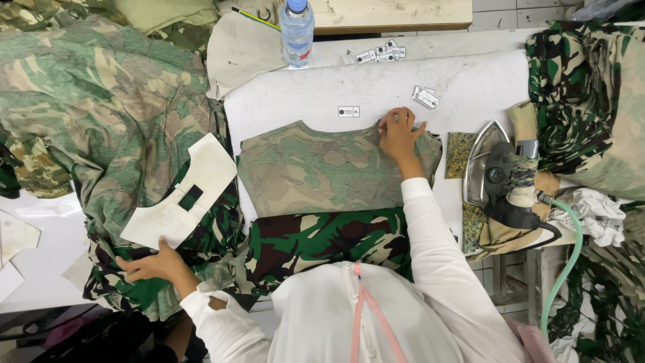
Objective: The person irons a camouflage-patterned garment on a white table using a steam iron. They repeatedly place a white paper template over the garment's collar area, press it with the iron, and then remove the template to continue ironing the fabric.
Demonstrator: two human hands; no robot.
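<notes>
Bottle top cut off by the upper edge, print on the small labels too tiny to read, iron base perhaps resting on hidden cloth, left hand fingertips tucked under the white template, fabric piles cropped at the edges.

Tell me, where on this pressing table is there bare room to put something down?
The white pad is bare between the water bottle and the camouflage piece, apart from one small label. The right side is crowded by the iron, and fabric piles cover the left.
</notes>
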